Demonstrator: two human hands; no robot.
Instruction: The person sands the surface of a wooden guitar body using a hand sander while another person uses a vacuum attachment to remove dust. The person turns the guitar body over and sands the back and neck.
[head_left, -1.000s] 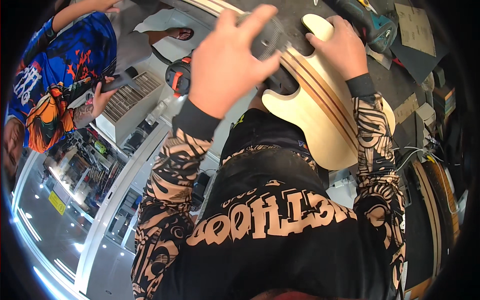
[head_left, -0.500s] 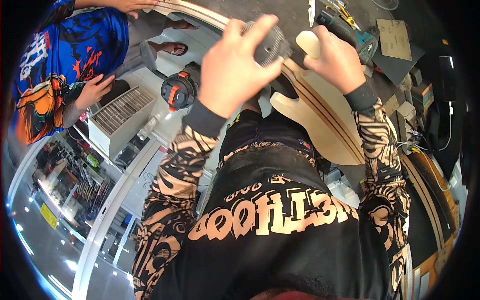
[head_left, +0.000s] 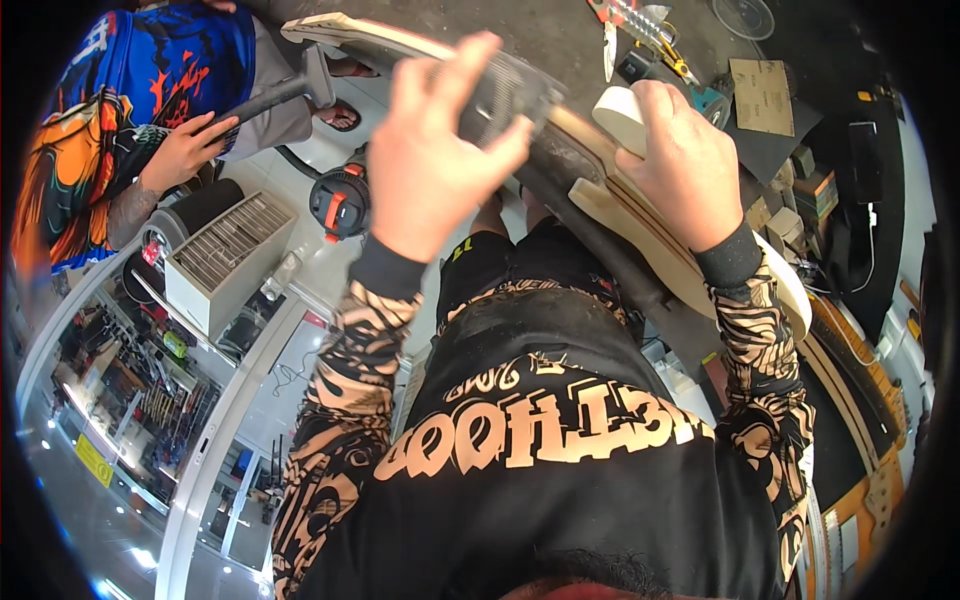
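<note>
A pale wooden electric guitar body (head_left: 655, 235) with a brown-striped neck (head_left: 385, 40) lies slantwise before me, over a dark support (head_left: 575, 160). My right hand (head_left: 690, 165) is closed round the rounded horn (head_left: 620, 112) beyond the neck. The other horn, nearer me, is uncovered. My left hand (head_left: 430, 150) grips a dark grey, disc-like tool with a ridged surface (head_left: 500, 98), at the neck near where it joins the body. Motion blurs this tool, and its exact kind cannot be made out. My right forearm hides part of the body.
At left a person in a blue patterned shirt holds a dark grey wand with a wide head (head_left: 318, 78). Near it stand a black-and-orange vacuum (head_left: 340, 202) and a white slatted box (head_left: 230, 262). Beyond my right hand are sandpaper (head_left: 762, 97), a cutter (head_left: 680, 65) and wood blocks (head_left: 785, 225).
The guitar has tilted and shifted, showing more of the dark support and the body's far end. My left hand has moved slightly left with its tool. The other person's wand has risen.
</note>
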